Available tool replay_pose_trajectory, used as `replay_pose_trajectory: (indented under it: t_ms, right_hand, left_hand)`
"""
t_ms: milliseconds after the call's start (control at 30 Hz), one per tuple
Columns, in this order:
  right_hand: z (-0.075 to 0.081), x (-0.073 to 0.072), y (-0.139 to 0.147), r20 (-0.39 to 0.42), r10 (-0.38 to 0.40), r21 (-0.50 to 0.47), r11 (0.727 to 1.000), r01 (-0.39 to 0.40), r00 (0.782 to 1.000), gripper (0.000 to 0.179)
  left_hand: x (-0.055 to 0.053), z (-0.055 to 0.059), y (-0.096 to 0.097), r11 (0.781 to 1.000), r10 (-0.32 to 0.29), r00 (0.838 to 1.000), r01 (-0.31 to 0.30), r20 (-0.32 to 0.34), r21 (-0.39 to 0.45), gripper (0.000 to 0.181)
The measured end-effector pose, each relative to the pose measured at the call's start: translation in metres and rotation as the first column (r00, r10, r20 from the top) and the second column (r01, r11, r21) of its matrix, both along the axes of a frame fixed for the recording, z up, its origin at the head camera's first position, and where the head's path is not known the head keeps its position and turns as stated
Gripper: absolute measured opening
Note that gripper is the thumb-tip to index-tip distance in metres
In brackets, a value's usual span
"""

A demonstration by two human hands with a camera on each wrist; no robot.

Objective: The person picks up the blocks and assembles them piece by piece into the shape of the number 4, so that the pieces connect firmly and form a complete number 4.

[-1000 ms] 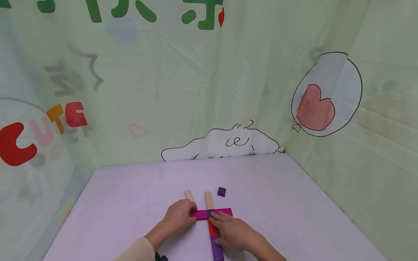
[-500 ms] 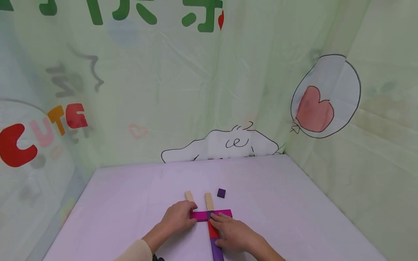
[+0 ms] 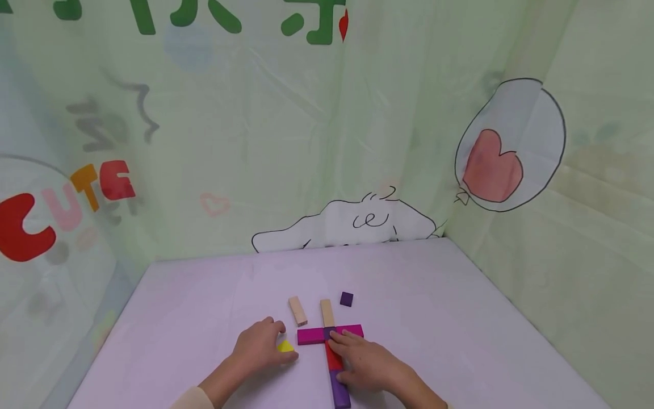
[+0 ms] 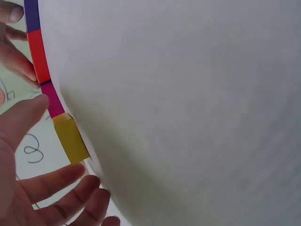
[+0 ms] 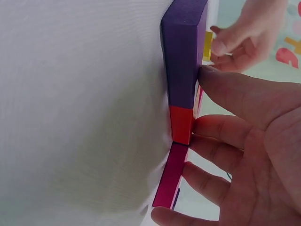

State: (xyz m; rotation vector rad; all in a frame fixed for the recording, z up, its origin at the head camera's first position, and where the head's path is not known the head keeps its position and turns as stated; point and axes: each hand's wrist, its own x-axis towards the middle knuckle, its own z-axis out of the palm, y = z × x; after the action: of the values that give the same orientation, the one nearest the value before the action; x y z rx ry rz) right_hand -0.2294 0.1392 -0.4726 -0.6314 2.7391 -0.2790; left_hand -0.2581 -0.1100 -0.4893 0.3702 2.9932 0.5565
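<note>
In the head view my left hand (image 3: 259, 345) is around a yellow block (image 3: 285, 346) lying left of the cross of blocks. Thumb and fingers are spread apart; the left wrist view shows the yellow block (image 4: 70, 139) between them, ungripped. My right hand (image 3: 373, 363) rests along the cross. Its fingers touch the red block (image 5: 181, 123) and the magenta block (image 5: 170, 176), and its thumb lies at the long purple block (image 5: 183, 61). Magenta arms (image 3: 310, 336) extend either side of a small dark purple centre block, partly under my right fingertips.
A plain wooden block (image 3: 327, 312) tops the cross. Another wooden block (image 3: 297, 311) lies tilted to its left, and a dark purple cube (image 3: 347, 299) sits at upper right. Printed curtains stand behind and beside the pale table (image 3: 204, 295).
My left hand has moved left and slightly nearer, away from the left magenta block's end. The yellow block and the whole tilted wooden block now show. My right hand has stayed put.
</note>
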Motion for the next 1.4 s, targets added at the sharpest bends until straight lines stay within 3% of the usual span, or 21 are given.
replay_pose_trajectory:
  t_ms: [433, 900, 1400]
  right_hand:
    - [0.003, 0.0, -0.001, 0.025, -0.014, -0.013, 1.0, 0.014, 1.0, 0.065]
    - [0.002, 0.001, 0.002, 0.001, 0.014, -0.021, 1.0, -0.014, 1.0, 0.064]
    - [0.005, 0.002, 0.0, 0.016, -0.004, -0.006, 1.0, 0.004, 1.0, 0.064]
  left_hand:
    - [0.007, 0.005, 0.004, 0.998, 0.035, 0.999, -0.035, -0.006, -0.045, 0.028]
    - [0.004, 0.007, 0.002, 0.999, 0.038, 0.998, -0.038, -0.048, -0.014, 0.023]
    - [-0.005, 0.01, 0.009, 0.998, 0.017, 0.995, -0.023, -0.096, -0.055, 0.023]
